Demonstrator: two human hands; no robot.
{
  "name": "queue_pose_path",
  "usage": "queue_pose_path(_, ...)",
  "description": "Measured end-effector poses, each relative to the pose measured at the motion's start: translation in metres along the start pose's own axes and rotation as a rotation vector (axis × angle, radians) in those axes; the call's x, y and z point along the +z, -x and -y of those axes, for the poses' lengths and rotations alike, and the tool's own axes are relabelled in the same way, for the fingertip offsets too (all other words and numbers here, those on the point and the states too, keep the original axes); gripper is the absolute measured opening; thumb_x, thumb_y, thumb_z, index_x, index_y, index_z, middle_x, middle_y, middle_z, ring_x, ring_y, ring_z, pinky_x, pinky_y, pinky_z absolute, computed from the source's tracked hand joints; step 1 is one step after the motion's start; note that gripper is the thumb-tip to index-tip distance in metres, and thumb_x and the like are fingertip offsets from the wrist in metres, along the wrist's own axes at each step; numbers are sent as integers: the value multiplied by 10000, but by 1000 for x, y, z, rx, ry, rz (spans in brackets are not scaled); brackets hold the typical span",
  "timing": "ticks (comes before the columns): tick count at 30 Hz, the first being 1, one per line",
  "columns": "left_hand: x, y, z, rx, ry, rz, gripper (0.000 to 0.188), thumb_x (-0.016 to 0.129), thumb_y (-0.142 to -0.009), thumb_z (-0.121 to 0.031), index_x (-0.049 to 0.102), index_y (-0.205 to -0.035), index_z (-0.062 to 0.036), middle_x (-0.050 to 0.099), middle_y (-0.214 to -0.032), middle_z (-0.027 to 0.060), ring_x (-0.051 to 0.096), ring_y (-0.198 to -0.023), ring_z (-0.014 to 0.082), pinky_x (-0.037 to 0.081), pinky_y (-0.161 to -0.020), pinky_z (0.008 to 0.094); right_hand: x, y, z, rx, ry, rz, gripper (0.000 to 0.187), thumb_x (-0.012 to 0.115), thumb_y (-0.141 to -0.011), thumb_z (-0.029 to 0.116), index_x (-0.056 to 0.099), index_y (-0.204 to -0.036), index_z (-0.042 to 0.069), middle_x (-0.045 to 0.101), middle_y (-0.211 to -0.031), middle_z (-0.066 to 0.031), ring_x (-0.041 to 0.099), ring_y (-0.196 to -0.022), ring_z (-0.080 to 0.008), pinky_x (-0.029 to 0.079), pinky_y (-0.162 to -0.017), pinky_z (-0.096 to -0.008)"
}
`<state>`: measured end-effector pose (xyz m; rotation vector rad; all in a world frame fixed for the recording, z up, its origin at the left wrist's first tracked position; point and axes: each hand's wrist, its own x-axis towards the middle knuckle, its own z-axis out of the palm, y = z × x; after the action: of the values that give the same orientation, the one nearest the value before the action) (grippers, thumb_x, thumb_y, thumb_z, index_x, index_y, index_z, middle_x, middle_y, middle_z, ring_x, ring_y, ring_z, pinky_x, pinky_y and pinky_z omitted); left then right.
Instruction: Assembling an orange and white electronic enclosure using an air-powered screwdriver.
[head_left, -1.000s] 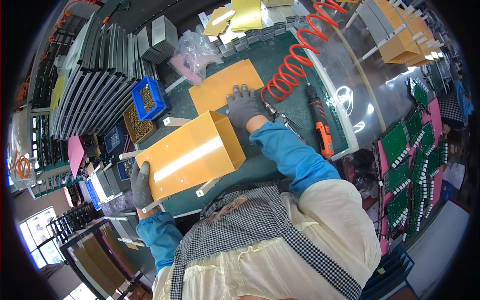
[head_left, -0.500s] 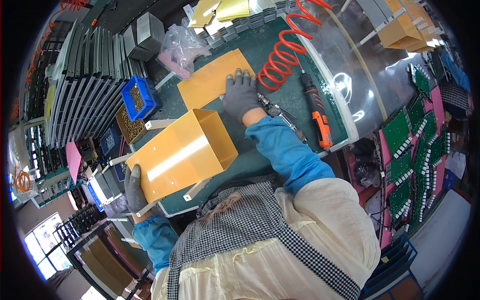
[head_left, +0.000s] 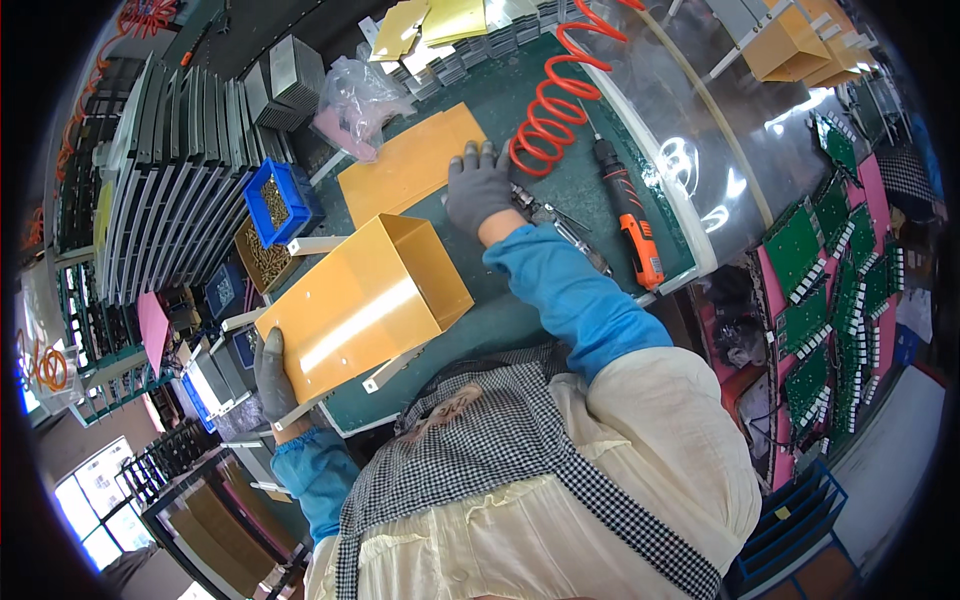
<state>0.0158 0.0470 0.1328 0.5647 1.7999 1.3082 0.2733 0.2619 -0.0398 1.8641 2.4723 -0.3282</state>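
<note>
A gold, open-ended rectangular metal box (head_left: 350, 305) with pale posts sticking out of its sides lies tilted in front of me. My left hand (head_left: 270, 378), in a dark grey glove, grips its near left end; the thumb side is partly hidden. My right hand (head_left: 480, 190), gloved too, lies with fingers stretched out at the right edge of a flat gold sheet (head_left: 405, 160). Close to its fingertips is the red coiled air hose (head_left: 545, 130). Just right of this hand lies a metal air gun (head_left: 560, 225), partly covered by my sleeve.
An orange-and-black electric screwdriver (head_left: 630, 220) lies on the green mat at right. Blue bin (head_left: 283, 222) and a brown box (head_left: 262, 262) hold screws at left. Grey panels (head_left: 170, 190) stand in a row behind. Clear plastic bag (head_left: 360, 95) lies farther back; green circuit boards (head_left: 805, 310) stand at right.
The gold sheet has slid a little left, so my right hand now lies at its right edge rather than over its corner. My left hand keeps its grip on the box.
</note>
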Motion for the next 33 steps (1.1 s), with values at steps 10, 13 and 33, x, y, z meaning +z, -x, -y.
queue_pose_path(10, 1, -2, 0, -10, -38, -23, 581, 632, -887, -337, 477, -1313, 27, 606, -1165, 148, 622, -1002, 221, 514, -856, 313, -3, 11, -6, -111, -34, 73, 537, 441, -947, 335, 411, -1434, 112, 329, -1529, -112, 241, -1420, -373, 55, -1107, -672)
queue_pose_path(13, 0, 1, -2, -10, -32, -14, 562, 626, -890, -318, 485, -1307, 33, 604, -1173, 142, 621, -1007, 218, 509, -862, 313, -9, 15, -8, -125, -47, 80, 539, 462, -940, 342, 422, -1435, 132, 311, -1540, -104, 206, -1434, -365, 39, -1099, -684)
queue_pose_path(33, -16, 0, -8, 13, -33, 173, 482, 603, -942, -311, 514, -1293, 7, 621, -1111, 93, 604, -972, 140, 492, -842, 282, -138, 114, 51, -106, -1760, 218, 546, 701, -845, 136, 401, -1265, -42, 582, -1164, -197, 604, -1034, -225, 507, -877, -338)
